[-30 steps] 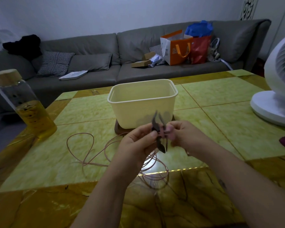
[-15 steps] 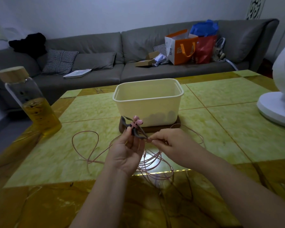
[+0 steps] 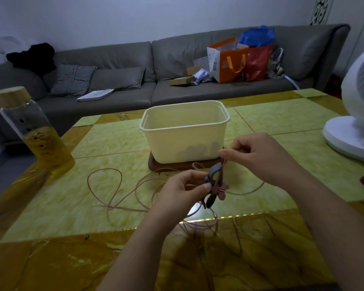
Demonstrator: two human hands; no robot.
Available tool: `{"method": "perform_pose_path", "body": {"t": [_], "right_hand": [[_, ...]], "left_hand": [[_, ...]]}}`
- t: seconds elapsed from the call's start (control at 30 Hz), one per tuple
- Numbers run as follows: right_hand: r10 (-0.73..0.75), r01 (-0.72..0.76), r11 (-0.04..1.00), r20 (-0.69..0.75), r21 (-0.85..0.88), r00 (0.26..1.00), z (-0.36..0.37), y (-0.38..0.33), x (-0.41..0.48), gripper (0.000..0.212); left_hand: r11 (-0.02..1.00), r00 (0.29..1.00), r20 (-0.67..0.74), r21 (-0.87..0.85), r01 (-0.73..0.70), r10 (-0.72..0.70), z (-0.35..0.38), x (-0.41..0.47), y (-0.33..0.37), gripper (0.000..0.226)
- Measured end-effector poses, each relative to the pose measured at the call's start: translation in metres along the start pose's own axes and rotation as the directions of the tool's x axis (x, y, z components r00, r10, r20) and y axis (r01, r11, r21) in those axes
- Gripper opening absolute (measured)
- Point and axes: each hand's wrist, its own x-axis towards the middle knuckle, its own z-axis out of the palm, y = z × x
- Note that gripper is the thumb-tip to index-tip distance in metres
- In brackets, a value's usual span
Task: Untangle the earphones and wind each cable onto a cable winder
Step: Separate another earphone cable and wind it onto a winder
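My left hand (image 3: 183, 191) pinches a dark cable winder (image 3: 214, 183) with pink earbuds against it, held above the green table (image 3: 105, 198). My right hand (image 3: 259, 156) is raised to the right of the winder and pinches the thin pink cable near its top. The rest of the pink earphone cable (image 3: 118, 190) lies in loose loops on the table, left of and under my hands.
A cream plastic tub (image 3: 185, 131) stands on a brown wooden base (image 3: 156, 165) just behind my hands, with dark shapes inside. A glass bottle of yellow liquid (image 3: 34, 133) is at the left edge. A white fan (image 3: 353, 114) stands at right. A grey sofa (image 3: 118, 66) lies beyond.
My right hand has lifted up and right, pulling the cable taut from the winder. My left hand turned the winder from lying flat to upright and shifted slightly right.
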Motion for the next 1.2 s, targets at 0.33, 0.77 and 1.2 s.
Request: {"method": "perform_pose_path", "body": {"t": [0.33,0.77,1.2], "right_hand": [[0.260,-0.339,0.846,0.238,0.412,0.936,0.042,0.014,-0.005,0.034],[-0.022,-0.024,0.988,0.301,0.150,0.953,0.067,-0.012,-0.013,0.021],[0.031,0.041,0.985,0.410,-0.166,0.912,0.040,-0.013,-0.013,0.026]], "left_hand": [[0.871,0.985,0.148,-0.491,-0.001,0.085,-0.002,-0.005,0.012,0.022],[0.372,0.961,-0.127,-0.928,-0.028,-0.245,-0.014,0.007,0.008,0.023],[0.665,0.948,-0.264,-0.742,-0.083,-0.176,-0.003,0.012,0.001,0.021]]}}
